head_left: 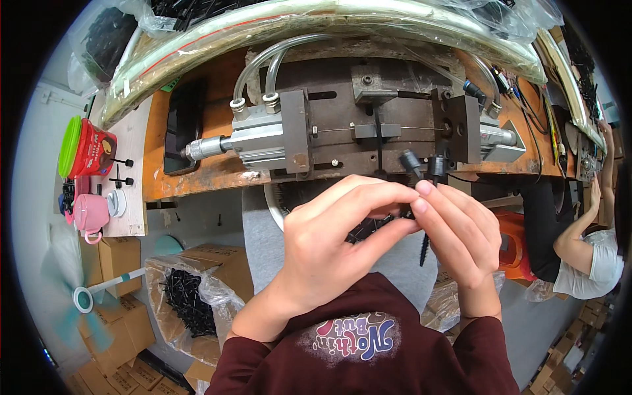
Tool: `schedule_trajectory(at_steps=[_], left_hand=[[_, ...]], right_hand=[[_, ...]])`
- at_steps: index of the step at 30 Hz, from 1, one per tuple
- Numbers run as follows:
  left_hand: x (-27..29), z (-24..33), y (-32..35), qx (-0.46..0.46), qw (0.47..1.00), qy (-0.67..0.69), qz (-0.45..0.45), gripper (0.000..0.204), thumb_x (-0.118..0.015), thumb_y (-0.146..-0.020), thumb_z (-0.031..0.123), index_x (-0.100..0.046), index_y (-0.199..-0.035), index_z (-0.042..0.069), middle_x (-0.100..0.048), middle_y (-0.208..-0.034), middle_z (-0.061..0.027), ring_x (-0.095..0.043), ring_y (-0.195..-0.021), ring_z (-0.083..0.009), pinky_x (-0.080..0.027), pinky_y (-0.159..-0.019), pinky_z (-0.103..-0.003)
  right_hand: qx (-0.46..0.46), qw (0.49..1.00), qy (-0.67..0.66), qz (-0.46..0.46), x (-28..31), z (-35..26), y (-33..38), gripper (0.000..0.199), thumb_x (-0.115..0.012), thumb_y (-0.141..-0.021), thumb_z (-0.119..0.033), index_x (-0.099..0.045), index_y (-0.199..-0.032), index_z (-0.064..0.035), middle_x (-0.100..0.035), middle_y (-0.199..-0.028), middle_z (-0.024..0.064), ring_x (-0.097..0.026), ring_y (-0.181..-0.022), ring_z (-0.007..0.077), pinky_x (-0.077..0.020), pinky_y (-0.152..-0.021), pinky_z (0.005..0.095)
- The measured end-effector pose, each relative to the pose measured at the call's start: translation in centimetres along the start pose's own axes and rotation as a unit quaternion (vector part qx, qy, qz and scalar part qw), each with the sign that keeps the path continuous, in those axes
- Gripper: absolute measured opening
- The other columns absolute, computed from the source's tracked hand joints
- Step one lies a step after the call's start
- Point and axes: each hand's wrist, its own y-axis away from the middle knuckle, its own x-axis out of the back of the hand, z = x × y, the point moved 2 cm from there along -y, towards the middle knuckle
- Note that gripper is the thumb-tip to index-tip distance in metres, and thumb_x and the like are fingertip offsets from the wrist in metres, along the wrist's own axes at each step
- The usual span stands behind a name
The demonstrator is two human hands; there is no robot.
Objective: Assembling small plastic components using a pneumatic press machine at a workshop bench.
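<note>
In front of the metal fixture point(336, 108), my two hands meet fingertip to fingertip. My right hand point(464, 227) pinches black round-headed pins between thumb and fingers. Two heads stick up above the fingertips: one black pin point(437, 166) and another, tilted black pin point(410, 160). A thin dark stem point(423, 253) points down below the right fingers. My left hand point(345, 227) is curled, its index finger and thumb closing at the same pins; its exact grip is partly hidden. Another black rod point(378, 141) stands at the fixture's central block.
Pneumatic cylinders point(258, 141) with clear hoses flank the fixture. A phone point(184, 128), red tub point(95, 148) and pink cup point(91, 214) are at left. Below stand a bag of black pins point(189, 303) and a fan point(83, 300). Another person point(586, 247) sits at far right.
</note>
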Motion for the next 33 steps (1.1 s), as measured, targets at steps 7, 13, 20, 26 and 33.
schedule_trajectory(at_steps=[7, 13, 20, 26, 33], left_hand=[[0.0, -1.0, 0.9, -0.072, 0.972, -0.225, 0.01, 0.034, -0.085, -0.065, 0.003, -0.073, -0.097, 0.001, -0.07, -0.103, -0.011, -0.066, -0.076, -0.02, -0.055, -0.068, -0.03], [-0.9, -2.3, -0.2, -0.107, 0.913, -0.392, -0.026, 0.026, -0.082, -0.07, 0.013, -0.073, -0.093, 0.005, -0.072, -0.115, -0.008, -0.066, -0.067, -0.0184, -0.051, -0.062, -0.028], [-0.6, -2.0, -1.1, -0.097, 0.911, -0.399, -0.044, 0.028, -0.083, -0.068, 0.015, -0.073, -0.093, 0.005, -0.073, -0.113, -0.0069, -0.064, -0.063, -0.0182, -0.05, -0.06, -0.028], [0.2, -0.5, -0.8, -0.077, 0.994, -0.052, -0.061, 0.044, -0.084, -0.07, 0.003, -0.073, -0.113, 0.002, -0.073, -0.11, -0.0136, -0.072, -0.092, -0.0227, -0.059, -0.078, -0.031], [1.9, 1.3, 0.5, -0.037, 0.992, -0.104, -0.062, 0.033, -0.087, -0.065, 0.004, -0.076, -0.096, 0.002, -0.072, -0.105, -0.0143, -0.071, -0.084, -0.0205, -0.058, -0.073, -0.029]], right_hand=[[-0.215, 0.962, -0.064, 0.16, 0.0, 2.2, 1.3, 0.029, -0.073, -0.078, 0.015, -0.066, -0.105, 0.0052, -0.073, -0.098, 0.0166, -0.071, -0.088, 0.0253, -0.0563, -0.076, 0.0333], [-0.369, 0.88, -0.233, 0.19, 0.4, 1.9, 1.4, 0.029, -0.07, -0.081, 0.015, -0.064, -0.108, 0.0081, -0.071, -0.099, 0.0187, -0.071, -0.089, 0.022, -0.0602, -0.079, 0.0307], [-0.487, 0.777, -0.38, 0.121, 1.4, 2.2, 1.2, 0.027, -0.072, -0.081, 0.012, -0.064, -0.106, 0.0094, -0.071, -0.094, 0.019, -0.072, -0.082, 0.0214, -0.0618, -0.072, 0.0299], [-0.498, 0.709, -0.498, 0.034, 0.9, 2.5, 1.0, 0.024, -0.072, -0.079, 0.012, -0.065, -0.102, 0.0085, -0.072, -0.093, 0.0187, -0.072, -0.078, 0.0196, -0.0619, -0.068, 0.0289], [-0.487, 0.764, -0.394, 0.154, 0.9, 3.6, 0.9, 0.021, -0.065, -0.089, 0.003, -0.067, -0.11, 0.0089, -0.073, -0.096, 0.0202, -0.07, -0.075, 0.0178, -0.0575, -0.069, 0.027]])
